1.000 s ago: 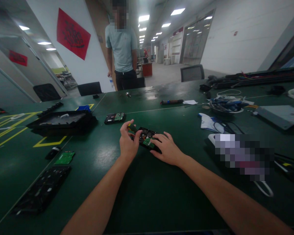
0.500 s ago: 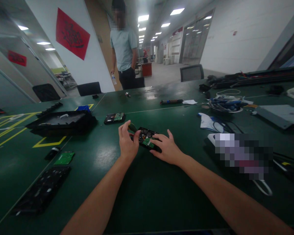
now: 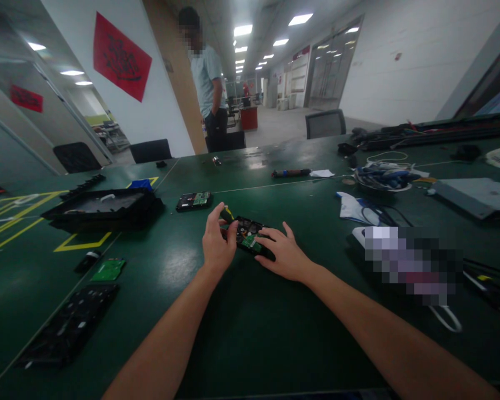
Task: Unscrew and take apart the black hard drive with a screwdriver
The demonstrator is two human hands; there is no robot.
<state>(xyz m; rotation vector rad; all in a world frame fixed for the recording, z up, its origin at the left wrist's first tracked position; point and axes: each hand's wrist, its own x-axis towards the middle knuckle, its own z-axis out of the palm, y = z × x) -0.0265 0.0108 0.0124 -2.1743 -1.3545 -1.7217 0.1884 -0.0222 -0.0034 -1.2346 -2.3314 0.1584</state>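
A hard drive (image 3: 247,229), black with a green circuit board on it, lies on the green table in front of me. My left hand (image 3: 218,245) is closed around a small screwdriver (image 3: 228,213) with a dark and yellow handle, at the left end of the drive; its tip is hidden by my fingers. Gripping the drive's right end, my right hand (image 3: 284,253) has its fingers over the board and its thumb along the near edge. A second hard drive (image 3: 194,201) sits apart, farther off to the left.
On the left are a black tray (image 3: 104,206), a loose green circuit board (image 3: 109,270) and a black panel (image 3: 69,328). To the right lie a partly blurred-out object (image 3: 404,266), cables and a grey metal box (image 3: 477,195). A person (image 3: 208,83) stands beyond the table.
The screwdriver handle has turned a little and shows more yellow. My hands stay almost in place on the drive. The person beyond the table has turned and shifted slightly.
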